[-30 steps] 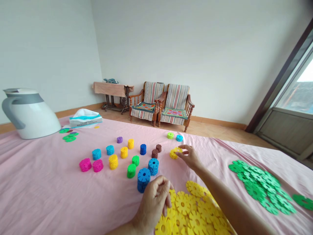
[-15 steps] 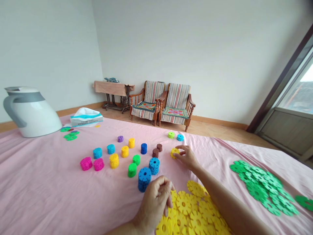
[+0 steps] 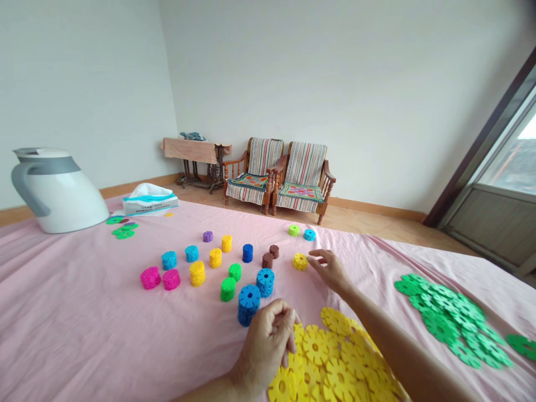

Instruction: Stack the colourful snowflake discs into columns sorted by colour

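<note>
Our right hand (image 3: 330, 272) hovers with its grip wide, just beside a small yellow stack (image 3: 300, 261). Our left hand (image 3: 266, 346) curls into a narrow grip over yellow discs (image 3: 330, 357), near a blue stack (image 3: 249, 305); we cannot tell whether it holds anything. Green discs (image 3: 448, 318) lie rightward on the pink sheet (image 3: 84, 312).

Daylight from the window (image 3: 513, 159) at right lit everything evenly; shadows under the left hand (image 3: 266, 346) and right hand (image 3: 330, 272) were faint; edges bowed.
</note>
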The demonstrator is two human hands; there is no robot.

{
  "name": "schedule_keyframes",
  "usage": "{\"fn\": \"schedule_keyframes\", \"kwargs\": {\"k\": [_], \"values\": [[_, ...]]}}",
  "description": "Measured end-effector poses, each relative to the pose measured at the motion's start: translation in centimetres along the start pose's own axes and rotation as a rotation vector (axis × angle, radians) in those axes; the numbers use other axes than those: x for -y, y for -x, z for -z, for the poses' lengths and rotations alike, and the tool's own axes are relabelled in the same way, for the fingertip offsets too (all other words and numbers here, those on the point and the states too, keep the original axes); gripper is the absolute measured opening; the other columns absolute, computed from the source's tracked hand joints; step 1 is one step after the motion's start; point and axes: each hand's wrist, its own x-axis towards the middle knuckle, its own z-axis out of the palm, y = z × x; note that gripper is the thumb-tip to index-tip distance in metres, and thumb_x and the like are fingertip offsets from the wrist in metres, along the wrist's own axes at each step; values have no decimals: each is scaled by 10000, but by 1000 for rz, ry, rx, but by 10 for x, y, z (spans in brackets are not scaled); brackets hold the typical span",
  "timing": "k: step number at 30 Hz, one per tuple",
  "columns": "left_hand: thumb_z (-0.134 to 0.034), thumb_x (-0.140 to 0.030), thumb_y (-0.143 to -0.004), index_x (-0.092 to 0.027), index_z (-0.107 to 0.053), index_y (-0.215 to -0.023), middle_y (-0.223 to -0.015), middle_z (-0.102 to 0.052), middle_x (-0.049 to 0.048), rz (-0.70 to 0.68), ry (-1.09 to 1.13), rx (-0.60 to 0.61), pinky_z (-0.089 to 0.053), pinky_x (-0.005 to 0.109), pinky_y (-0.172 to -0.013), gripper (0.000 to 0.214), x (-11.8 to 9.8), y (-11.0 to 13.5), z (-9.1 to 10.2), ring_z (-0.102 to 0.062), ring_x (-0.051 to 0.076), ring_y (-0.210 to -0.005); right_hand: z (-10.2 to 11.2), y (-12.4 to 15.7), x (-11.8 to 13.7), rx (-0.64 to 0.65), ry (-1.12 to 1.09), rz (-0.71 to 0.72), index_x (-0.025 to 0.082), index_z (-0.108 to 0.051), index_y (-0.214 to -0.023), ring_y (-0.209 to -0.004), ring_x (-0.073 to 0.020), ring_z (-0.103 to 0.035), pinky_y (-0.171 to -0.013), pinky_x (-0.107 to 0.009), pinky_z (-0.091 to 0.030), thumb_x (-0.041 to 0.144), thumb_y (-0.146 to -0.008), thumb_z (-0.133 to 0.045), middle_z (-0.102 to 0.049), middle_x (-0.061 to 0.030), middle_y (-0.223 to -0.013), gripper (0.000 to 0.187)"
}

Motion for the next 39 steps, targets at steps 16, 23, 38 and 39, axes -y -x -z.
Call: {"fn": "schedule_keyframes", "kwargs": {"k": [16, 23, 38, 39], "values": [[-517, -209, -822, -168, -567, -756, -684, -562, 20, -378, -429, 17, -428, 210, -572, 92, -17, 21, -2, -530, 126, -620, 36, 45, -27, -43, -69, -38, 157, -638, -827, -644, -189, -602, -600, -291, -461, 448, -762, -507, -657, -46, -680, 325], [-792, -343, -597, -219, -648, -950, -980, -600, 57, -586, -735, 276, -388, 364, -906, 400, -20, 26, -5, -500, 239, -956, 36, 44, -26, -43, -56, 3, 170, -642, -811, -658, -197, -613, -630, -307, -475, 421, -752, -507, -672, -49, -708, 291], [-541, -155, -812, -197, -647, -674, -703, -622, 42, -632, -735, 256, -394, 302, -752, 179, -8, 18, -12, -545, 177, -745, 34, 44, -32, -21, -28, 18, 178, -639, -828, -684, -206, -612, -648, -319, -467, 375, -751, -511, -678, -52, -747, 247], [-537, -150, -809, -191, -635, -655, -689, -617, 43, -620, -731, 235, -396, 302, -740, 188, -8, 18, -11, -546, 178, -735, 34, 44, -33, -25, -26, 17, 177, -641, -829, -680, -206, -613, -642, -319, -466, 375, -750, -512, -679, -52, -746, 249]]}}
